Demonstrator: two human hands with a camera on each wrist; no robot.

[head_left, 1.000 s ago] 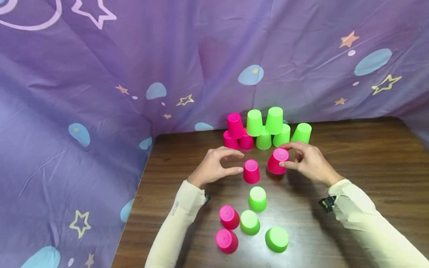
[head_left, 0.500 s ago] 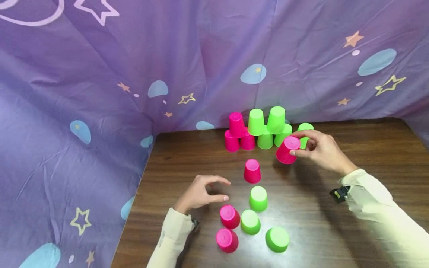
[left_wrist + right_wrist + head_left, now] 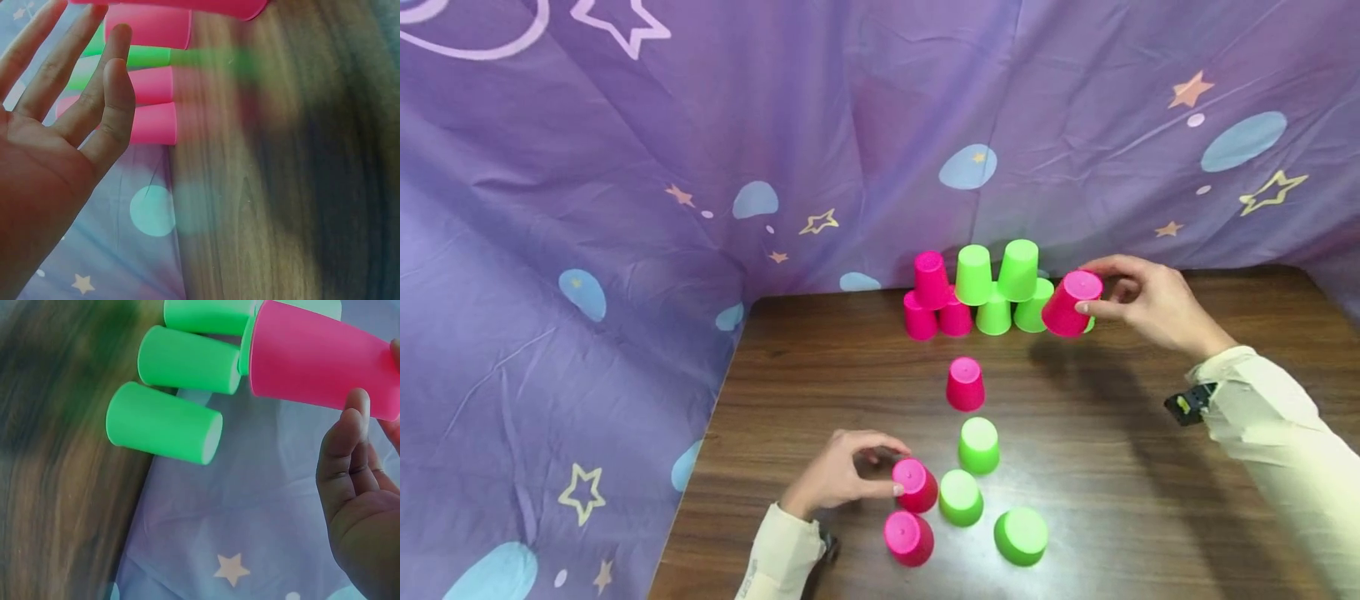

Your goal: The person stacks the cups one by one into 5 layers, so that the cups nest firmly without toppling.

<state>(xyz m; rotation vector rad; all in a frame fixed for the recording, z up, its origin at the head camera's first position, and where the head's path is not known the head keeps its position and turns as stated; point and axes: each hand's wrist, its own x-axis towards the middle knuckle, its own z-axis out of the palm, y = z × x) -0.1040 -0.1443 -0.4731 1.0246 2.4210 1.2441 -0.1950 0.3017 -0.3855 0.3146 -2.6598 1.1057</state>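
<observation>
My right hand (image 3: 1157, 304) pinches an upside-down pink cup (image 3: 1072, 305) between thumb and fingers, raised above the table. In the head view that cup mostly hides the rightmost green cup (image 3: 164, 423), which shows whole in the right wrist view. My left hand (image 3: 838, 473) is around the near side of another pink cup (image 3: 916, 487), thumb at its edge and index finger behind it. In the left wrist view the fingers (image 3: 94, 100) are spread and relaxed. A second pink cup (image 3: 908, 540) stands just in front of that one.
Along the back stands a row of pink cups (image 3: 920, 317) and green cups (image 3: 994, 312), with one pink cup (image 3: 932, 279) and two green ones (image 3: 1018, 269) on top. A pink cup (image 3: 965, 385) and several green cups (image 3: 979, 447) stand mid-table. A purple curtain (image 3: 850, 125) hangs behind.
My right hand has lifted the pink cup and carried it back and right toward the rightmost green cup. My left hand has left the middle pink cup and come down to a nearer one.
</observation>
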